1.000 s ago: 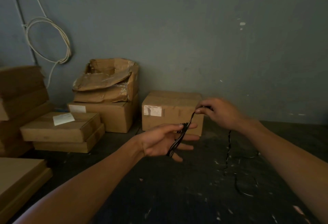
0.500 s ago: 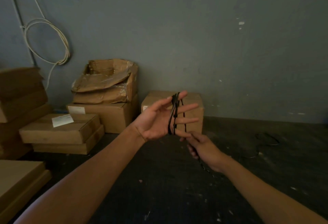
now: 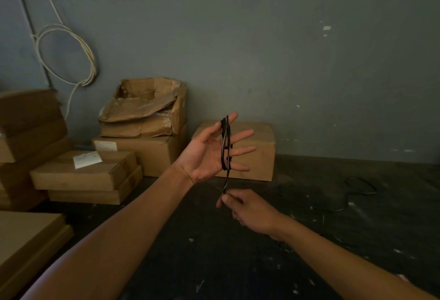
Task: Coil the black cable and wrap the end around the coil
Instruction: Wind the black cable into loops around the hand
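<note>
The scene is dim and flat, with a muted greenish-grey cast and no visible lamp or clear light direction. Shadows are soft and weak; the dark speckled floor (image 3: 238, 264) swallows detail and looks murky. A thin pale glint runs along the black cable (image 3: 225, 147). The wide-angle lens bends the stacked brown cardboard boxes (image 3: 28, 133) at the left edge. Fine detail looks soft and smeared throughout.

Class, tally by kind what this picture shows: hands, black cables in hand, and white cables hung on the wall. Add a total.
Hands: 2, the left hand and the right hand
black cable: 1
white cable: 1
Total: 4
</note>
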The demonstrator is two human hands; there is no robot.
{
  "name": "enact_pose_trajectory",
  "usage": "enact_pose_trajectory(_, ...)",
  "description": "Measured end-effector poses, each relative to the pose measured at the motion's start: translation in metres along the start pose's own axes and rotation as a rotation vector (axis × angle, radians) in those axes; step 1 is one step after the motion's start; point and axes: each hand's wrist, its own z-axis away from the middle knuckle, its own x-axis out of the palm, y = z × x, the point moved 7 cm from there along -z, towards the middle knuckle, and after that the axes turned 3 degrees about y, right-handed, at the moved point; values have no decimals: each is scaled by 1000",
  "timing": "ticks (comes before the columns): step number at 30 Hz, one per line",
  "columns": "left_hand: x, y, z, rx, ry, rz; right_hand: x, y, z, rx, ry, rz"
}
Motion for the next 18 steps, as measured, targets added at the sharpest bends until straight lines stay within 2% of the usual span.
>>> enact_pose_trajectory(4,-5,4,0,26,64,-31,-8,-4,3,11,-5,91)
enact_pose_trajectory(9,-23,6,-4,28,215,-167,-25,-31,8,-111,12,304)
enact_pose_trajectory(13,-43,-11,-4,-68,265,-312,-54,-60,12,-173,89,492)
enact_pose_trajectory(18,-52,-42,7,-247,193,-430,-99,-80,8,-165,141,705)
